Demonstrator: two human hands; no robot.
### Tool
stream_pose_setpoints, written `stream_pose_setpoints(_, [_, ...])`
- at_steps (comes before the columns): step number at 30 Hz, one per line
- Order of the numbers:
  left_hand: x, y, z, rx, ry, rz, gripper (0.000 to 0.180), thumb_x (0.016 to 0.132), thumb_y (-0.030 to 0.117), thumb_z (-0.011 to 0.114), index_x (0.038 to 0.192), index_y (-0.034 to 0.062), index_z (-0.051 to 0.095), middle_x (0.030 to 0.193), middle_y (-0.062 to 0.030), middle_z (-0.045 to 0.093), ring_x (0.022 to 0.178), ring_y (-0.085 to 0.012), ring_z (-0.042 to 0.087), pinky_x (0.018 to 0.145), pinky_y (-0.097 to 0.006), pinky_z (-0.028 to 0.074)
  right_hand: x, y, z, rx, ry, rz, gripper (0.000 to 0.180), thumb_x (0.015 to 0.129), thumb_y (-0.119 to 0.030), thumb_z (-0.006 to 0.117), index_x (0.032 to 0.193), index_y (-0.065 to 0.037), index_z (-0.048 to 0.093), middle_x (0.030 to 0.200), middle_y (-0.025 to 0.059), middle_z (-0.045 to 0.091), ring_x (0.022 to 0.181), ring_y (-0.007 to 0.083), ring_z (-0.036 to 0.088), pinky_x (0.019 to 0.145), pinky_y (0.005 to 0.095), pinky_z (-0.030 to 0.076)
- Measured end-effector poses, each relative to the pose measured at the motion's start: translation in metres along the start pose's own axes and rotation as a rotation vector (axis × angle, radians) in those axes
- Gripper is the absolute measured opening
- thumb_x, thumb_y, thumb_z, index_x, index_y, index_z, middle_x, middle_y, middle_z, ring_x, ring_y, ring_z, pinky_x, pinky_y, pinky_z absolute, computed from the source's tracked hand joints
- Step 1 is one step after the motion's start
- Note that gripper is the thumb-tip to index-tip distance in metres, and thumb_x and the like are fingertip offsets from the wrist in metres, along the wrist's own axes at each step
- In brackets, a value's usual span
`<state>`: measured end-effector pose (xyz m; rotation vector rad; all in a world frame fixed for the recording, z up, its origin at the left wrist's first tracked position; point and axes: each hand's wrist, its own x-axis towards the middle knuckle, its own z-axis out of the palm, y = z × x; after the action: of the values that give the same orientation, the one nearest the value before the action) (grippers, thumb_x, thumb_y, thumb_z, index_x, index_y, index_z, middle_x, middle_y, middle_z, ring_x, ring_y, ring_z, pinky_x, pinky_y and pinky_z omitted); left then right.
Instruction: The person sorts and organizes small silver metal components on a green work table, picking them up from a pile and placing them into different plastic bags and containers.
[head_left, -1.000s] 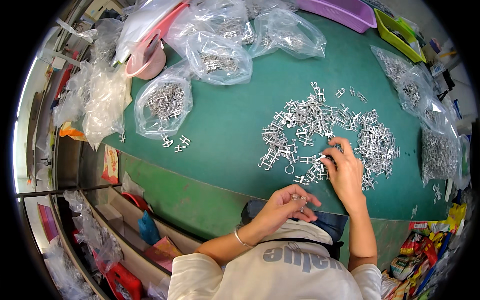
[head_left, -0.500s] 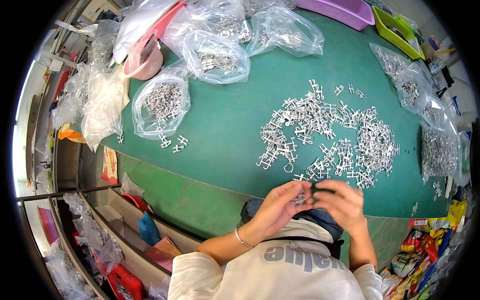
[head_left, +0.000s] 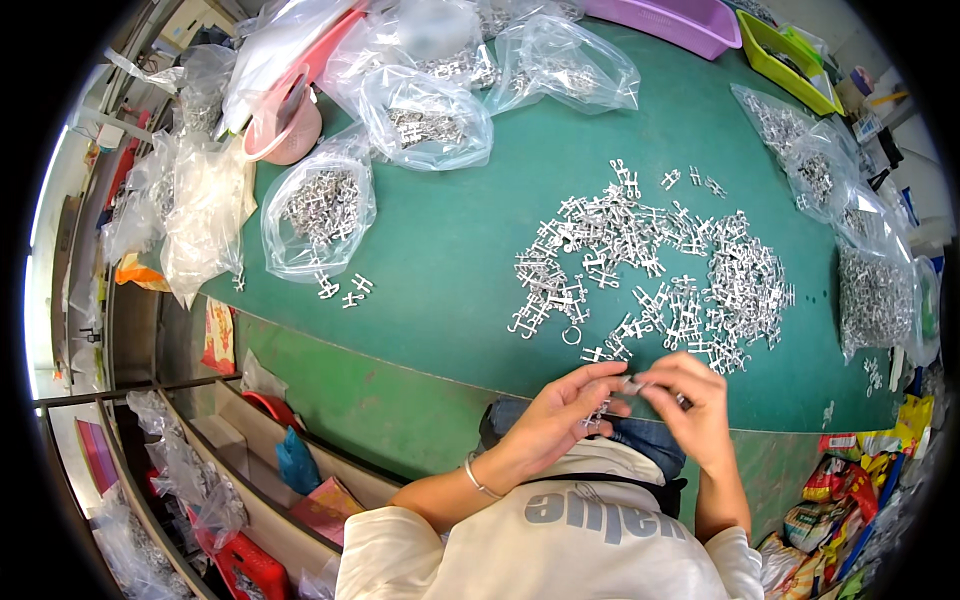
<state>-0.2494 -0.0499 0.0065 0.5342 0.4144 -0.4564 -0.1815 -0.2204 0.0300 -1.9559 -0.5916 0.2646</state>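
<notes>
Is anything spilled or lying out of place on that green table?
A few small metal parts lie loose on the green table, just outside the open clear bag, as if spilled. The big pile is scattered but looks deliberate.

Two hands are in view, the left hand [head_left: 560, 415] and the right hand [head_left: 695, 405], with one small metal piece [head_left: 632, 382] pinched between their fingers. One green table [head_left: 450, 240] carries one large loose heap of small silver metal parts [head_left: 650, 270], too many to count, and a separate cluster of about four such parts [head_left: 345, 290]. At least seven clear plastic bags of parts lie around it; one such bag [head_left: 320, 210] sits nearest the cluster. There is one purple bin [head_left: 665, 20], one yellow-green tray [head_left: 790, 50] and one pink bowl [head_left: 285, 125].
</notes>
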Motion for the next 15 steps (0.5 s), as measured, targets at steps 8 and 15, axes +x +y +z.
stream_pose_setpoints(8, [-0.001,-0.004,-0.022,0.079,-0.179,-0.132,0.021,0.091,0.013,0.05,0.107,0.0021,0.057,0.091,-0.0068,0.058,0.068,-0.0119,0.055,0.053,-0.021,0.042,0.017,0.005,0.002,-0.131,0.187,-0.018,0.02,0.076,0.003,0.063,0.096,0.0,0.065,0.082,0.0079,0.059,0.065,0.0137,0.054,0.056,0.0239,0.042])
stream_pose_setpoints(15, [-0.001,0.0,-0.018,0.173,-0.085,-0.007,0.02,0.088,0.006,0.053,0.107,0.0021,0.057,0.086,-0.0067,0.059,0.06,-0.0097,0.051,0.046,-0.02,0.035,0.061,-0.06,-0.056,0.132,0.291,-0.32,0.025,0.088,-0.016,0.052,0.104,0.002,0.061,0.082,0.005,0.059,0.049,0.0011,0.036,0.041,0.0164,0.026])
